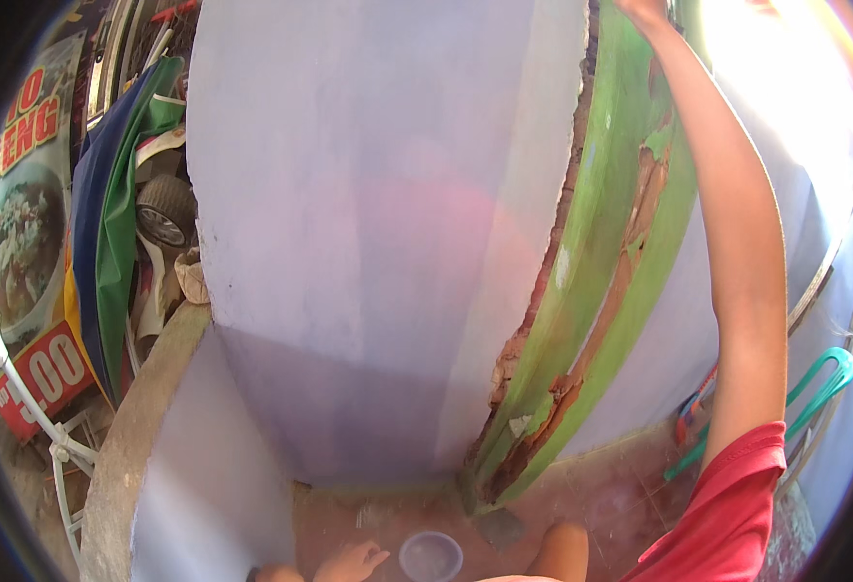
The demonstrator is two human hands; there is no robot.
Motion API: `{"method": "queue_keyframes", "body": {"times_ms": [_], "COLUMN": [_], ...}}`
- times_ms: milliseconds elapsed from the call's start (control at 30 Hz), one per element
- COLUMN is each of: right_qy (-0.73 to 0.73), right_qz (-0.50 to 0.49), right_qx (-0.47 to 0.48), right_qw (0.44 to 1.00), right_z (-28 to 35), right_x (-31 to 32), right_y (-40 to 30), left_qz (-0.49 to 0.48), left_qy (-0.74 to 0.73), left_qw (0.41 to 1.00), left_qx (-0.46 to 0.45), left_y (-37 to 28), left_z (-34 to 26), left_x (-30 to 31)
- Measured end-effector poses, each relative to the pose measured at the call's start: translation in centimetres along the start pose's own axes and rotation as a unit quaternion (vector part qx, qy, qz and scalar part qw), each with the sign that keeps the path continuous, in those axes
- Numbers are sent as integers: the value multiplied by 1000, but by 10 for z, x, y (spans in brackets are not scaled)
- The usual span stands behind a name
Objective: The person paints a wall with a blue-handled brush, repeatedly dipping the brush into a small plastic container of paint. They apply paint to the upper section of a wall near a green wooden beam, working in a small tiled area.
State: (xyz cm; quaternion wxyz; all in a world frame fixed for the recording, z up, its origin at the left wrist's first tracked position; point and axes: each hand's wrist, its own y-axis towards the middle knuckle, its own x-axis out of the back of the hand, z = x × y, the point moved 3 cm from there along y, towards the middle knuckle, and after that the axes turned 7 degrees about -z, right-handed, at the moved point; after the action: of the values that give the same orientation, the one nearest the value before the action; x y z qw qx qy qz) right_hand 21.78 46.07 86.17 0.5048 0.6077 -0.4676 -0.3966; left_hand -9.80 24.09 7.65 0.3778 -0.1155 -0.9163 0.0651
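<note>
My right arm reaches up along a green-painted wooden door frame [608, 196]. At the top edge of the picture, my right hand [643, 9] is by the upper part of this frame; its fingers are cut off, so whatever they hold is hidden. Brown wood shows through long split, broken stretches of the frame. Low in the view, my left hand [353, 561] hangs with its fingers apart and nothing in them. Just right of it, a round purple-rimmed bowl [460, 559] stands on the reddish tiled floor, its contents too blurred to name.
A pale lilac wall [368, 240] fills the middle, its right edge chipped to brick. A low wall [157, 393] runs along the left. Beyond it are a folded blue-and-green cloth [110, 211], a toy wheel [164, 211] and a printed banner [26, 211]. A turquoise plastic hanger [823, 389] is at right.
</note>
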Motion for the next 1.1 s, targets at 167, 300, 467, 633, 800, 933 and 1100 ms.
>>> {"method": "queue_keyframes", "body": {"times_ms": [167,300,467,633,800,933,1100], "right_qy": [25,28,113,202,16,20,109], "right_qz": [-9,19,121,212,86,42,57], "right_qx": [-13,17,23,20,32,-19,67], "right_qw": [1000,999,986,956,996,999,990], "right_z": [-8,-10,5,38,-2,-17,-1], "right_x": [-20,-18,-15,24,2,-34,-21], "right_y": [4,-10,-96,-103,-18,-10,-59], "left_qz": [52,22,58,28,35,4,6], "left_qy": [-3,13,-20,-22,-4,36,0], "left_qw": [998,999,998,999,999,999,1000], "left_qx": [28,-33,18,31,-36,-27,-30], "left_y": [15,47,76,66,97,82,86], "left_z": [52,48,48,32,38,49,53], "left_x": [-8,-7,12,30,13,19,0]}}
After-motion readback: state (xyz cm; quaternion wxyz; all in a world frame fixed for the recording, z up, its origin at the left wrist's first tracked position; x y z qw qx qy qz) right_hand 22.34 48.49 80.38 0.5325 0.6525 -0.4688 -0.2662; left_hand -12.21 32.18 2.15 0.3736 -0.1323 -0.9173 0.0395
